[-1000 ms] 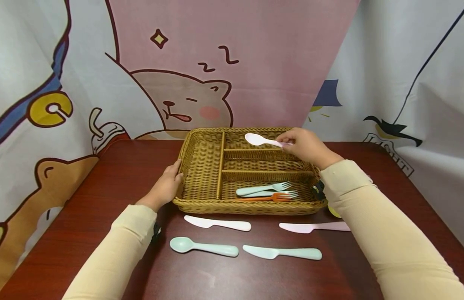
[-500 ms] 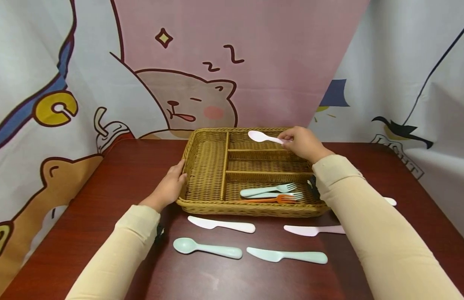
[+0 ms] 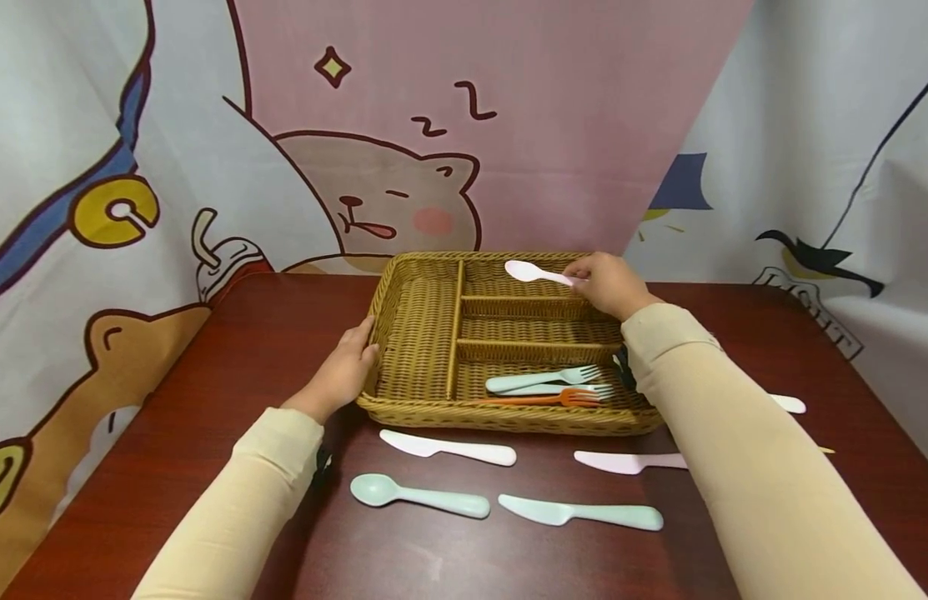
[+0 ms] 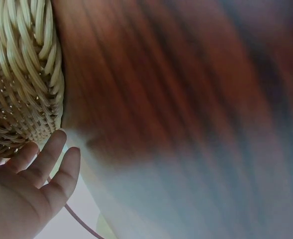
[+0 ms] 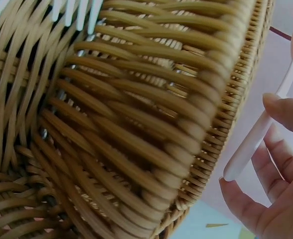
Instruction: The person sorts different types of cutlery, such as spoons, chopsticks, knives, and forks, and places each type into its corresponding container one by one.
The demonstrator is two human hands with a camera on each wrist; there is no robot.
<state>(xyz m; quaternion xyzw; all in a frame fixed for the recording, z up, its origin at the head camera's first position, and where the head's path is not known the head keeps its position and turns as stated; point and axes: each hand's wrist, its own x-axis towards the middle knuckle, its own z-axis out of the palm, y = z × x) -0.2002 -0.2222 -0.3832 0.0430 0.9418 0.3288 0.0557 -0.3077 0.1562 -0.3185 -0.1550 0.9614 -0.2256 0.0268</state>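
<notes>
In the head view my right hand (image 3: 615, 285) pinches a pale pink spoon (image 3: 525, 271) by its handle, above the back right compartment of the wicker basket (image 3: 509, 417). The right wrist view has the spoon handle (image 5: 248, 147) between thumb and fingers, beside the basket wall (image 5: 136, 114). My left hand (image 3: 338, 373) rests against the basket's left side. Its fingers (image 4: 61, 177) look loosely extended in the left wrist view. Two mint forks (image 3: 542, 379) and an orange fork (image 3: 569, 397) lie in the front right compartment.
On the dark red table (image 3: 231, 350), before the basket, lie a white knife (image 3: 448, 448), a pink knife (image 3: 621, 462), a mint spoon (image 3: 418, 495) and a mint knife (image 3: 584, 512). My right sleeve partly hides a white piece (image 3: 790, 404). A printed curtain (image 3: 554, 125) hangs behind.
The head view has shifted, so everything sits slightly further right. My right hand still holds the pink spoon over the back compartment, and my left hand stays at the basket's side.
</notes>
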